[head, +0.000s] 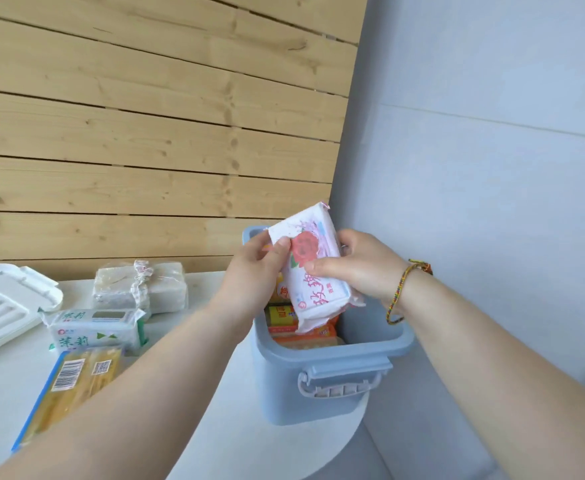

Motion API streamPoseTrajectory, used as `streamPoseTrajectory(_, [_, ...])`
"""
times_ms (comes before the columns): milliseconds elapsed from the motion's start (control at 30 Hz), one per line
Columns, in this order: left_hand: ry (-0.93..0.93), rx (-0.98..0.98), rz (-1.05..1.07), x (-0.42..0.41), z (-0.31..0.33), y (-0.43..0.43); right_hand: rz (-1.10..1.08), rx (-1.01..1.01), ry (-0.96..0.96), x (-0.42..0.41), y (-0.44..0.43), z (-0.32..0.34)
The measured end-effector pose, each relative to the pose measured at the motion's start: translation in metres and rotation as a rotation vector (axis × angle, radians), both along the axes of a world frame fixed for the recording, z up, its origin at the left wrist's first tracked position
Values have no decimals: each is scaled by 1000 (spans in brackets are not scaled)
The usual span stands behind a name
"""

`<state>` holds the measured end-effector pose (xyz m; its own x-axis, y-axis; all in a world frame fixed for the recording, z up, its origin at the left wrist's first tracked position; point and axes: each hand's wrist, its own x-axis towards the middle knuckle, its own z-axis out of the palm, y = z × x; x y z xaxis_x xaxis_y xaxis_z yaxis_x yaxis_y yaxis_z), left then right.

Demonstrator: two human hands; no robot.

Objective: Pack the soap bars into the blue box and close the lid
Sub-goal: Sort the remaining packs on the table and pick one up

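A white worktop [214,393] with a rounded corner stands against a wall of pale horizontal wooden planks [145,116], which meets a plain grey-blue wall [491,133] on the right. The blue box [318,386] sits open near the worktop's right edge, a latch handle [339,382] folded on its near side, and orange and yellow wrapped soap bars [301,327] lie inside it. Both hands hold a white soap bar [310,268] printed with a red rose and red characters, tilted just above the box's opening: the left hand [253,271] has its grip clamped on the bar's left edge, the right hand [360,268], with a braided bracelet [401,292] at the wrist, clamped on its right side. To the left lie a green-and-white soap pack [93,330], a yellow pack with a barcode [72,386] partly covered by the left forearm, and a clear-wrapped pale bundle [138,289]. The white lid [3,306] is cut off by the left edge. The box's far rim is hidden behind the hands.
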<state>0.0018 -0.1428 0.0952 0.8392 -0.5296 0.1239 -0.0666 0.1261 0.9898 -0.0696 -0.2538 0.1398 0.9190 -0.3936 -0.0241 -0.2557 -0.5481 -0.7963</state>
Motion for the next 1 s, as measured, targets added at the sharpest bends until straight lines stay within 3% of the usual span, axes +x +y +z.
streamPoseTrajectory(100, [-184, 244, 132, 8, -10, 3, -166, -322, 45, 5, -23, 4])
streamPoseTrajectory(233, [-436, 567, 150, 20, -28, 5, -190, -554, 389, 20, -37, -13])
streamPoseTrajectory(433, [-331, 523, 17, 29, -40, 0, -79, -832, 637, 41, -33, -26])
streamPoseTrajectory(700, [-319, 501, -34, 36, -46, 2, 172, -979, 1099, 50, -21, -37])
streamPoseTrajectory(867, [-312, 472, -50, 37, -49, 3, 130, -928, 1130, 51, -20, -56])
streamPoseTrajectory(1000, [-343, 474, -49, 38, -49, 4, -3, -721, 973, 43, -21, -77])
